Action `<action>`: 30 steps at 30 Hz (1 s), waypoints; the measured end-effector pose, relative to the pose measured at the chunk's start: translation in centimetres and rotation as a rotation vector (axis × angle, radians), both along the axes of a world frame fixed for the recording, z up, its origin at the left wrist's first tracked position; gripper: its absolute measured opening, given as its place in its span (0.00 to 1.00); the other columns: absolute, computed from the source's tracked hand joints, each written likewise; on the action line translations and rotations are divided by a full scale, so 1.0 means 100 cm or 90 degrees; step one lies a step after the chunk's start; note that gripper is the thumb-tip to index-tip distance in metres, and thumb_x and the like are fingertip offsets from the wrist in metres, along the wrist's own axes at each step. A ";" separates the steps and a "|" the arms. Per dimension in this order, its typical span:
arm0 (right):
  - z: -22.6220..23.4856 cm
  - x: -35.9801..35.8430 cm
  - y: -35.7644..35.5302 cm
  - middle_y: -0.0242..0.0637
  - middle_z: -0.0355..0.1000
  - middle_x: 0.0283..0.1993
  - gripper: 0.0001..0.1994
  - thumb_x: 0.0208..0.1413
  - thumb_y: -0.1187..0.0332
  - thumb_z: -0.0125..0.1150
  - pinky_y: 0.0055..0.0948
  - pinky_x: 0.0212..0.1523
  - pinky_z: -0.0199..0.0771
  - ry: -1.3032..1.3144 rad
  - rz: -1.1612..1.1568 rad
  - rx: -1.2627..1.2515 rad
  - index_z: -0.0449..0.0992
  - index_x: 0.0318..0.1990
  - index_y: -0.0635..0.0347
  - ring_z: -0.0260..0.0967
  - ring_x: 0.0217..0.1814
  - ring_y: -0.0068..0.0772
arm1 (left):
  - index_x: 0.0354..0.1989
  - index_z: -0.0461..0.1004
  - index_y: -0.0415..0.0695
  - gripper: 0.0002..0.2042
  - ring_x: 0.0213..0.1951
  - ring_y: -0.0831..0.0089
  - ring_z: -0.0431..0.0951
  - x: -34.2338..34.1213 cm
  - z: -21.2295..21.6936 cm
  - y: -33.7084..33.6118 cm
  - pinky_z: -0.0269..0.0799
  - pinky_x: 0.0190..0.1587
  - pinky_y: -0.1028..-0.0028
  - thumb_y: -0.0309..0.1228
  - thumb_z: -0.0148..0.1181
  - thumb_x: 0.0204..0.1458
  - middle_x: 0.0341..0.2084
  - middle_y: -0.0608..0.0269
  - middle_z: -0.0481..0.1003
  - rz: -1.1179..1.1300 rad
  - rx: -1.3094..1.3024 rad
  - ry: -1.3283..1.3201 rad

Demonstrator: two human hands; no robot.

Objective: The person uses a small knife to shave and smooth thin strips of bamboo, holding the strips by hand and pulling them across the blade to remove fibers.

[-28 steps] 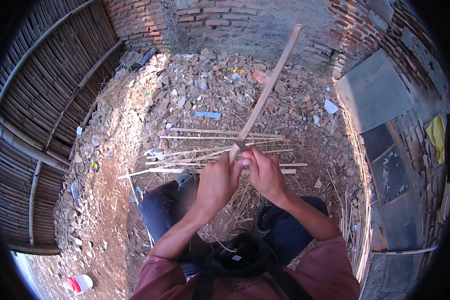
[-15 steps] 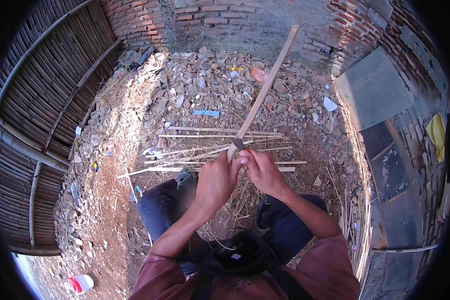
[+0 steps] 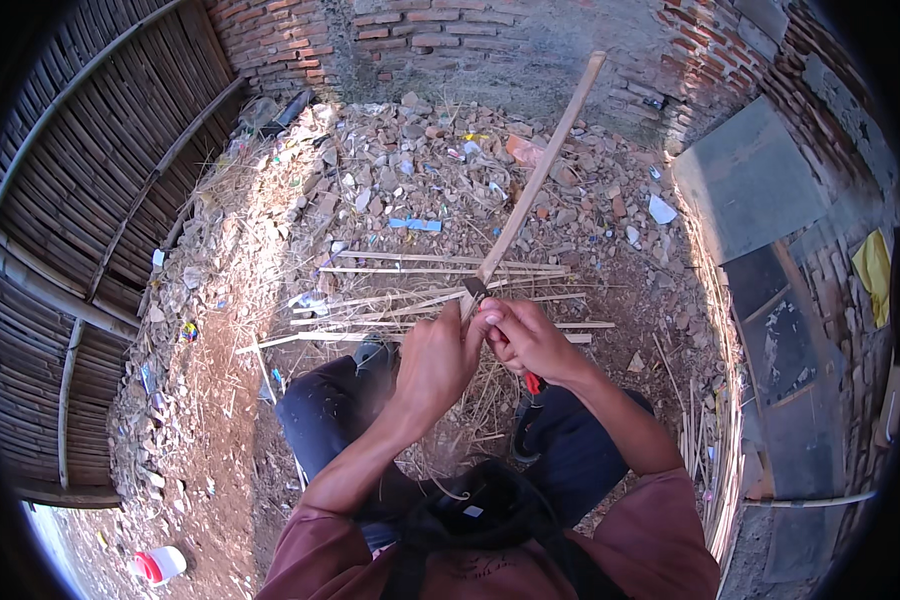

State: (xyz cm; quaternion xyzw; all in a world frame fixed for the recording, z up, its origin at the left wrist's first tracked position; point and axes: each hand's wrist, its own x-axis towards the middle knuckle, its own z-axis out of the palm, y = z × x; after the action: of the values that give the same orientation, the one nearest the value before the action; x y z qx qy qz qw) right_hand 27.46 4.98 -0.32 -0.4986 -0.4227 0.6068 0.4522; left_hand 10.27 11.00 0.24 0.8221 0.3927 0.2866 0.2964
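A long flat bamboo strip (image 3: 540, 178) slants up and away from my hands toward the brick wall. Near its lower end my left hand (image 3: 432, 362) is closed around it. My right hand (image 3: 532, 342) is wrapped round a knife (image 3: 534, 383), whose red handle end pokes out below the fist. The knife's dark blade lies against the strip just beyond my fingertips, and the two hands nearly touch. Beneath them, several thin bamboo strips (image 3: 410, 257) lie roughly side by side on the ground.
My bent legs (image 3: 315, 405) flank the work. Rubble and scraps of litter (image 3: 410, 185) spread toward the brick wall (image 3: 440, 60). A slatted bamboo wall (image 3: 80, 180) stands at left, grey panels (image 3: 755, 185) lean at right. A red-and-white container (image 3: 160, 566) sits lower left.
My right hand has turned slightly, so the red knife handle now shows below it. The blade has shifted a little, and the strip has swung slightly to the right.
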 end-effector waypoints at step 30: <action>-0.001 -0.011 0.000 0.31 0.64 0.20 0.22 0.75 0.56 0.47 0.30 0.23 0.65 -0.216 -0.095 0.180 0.72 0.35 0.67 0.60 0.19 0.21 | 0.31 0.73 0.31 0.21 0.18 0.43 0.74 0.001 -0.002 0.000 0.66 0.23 0.54 0.42 0.59 0.66 0.12 0.42 0.69 -0.014 -0.025 -0.011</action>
State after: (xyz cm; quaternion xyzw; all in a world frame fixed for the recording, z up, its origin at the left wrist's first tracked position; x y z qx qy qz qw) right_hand 26.34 4.94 -0.38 -0.5545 -0.5357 0.4141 0.4837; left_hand 10.37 11.01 0.08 0.8180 0.3862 0.2826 0.3191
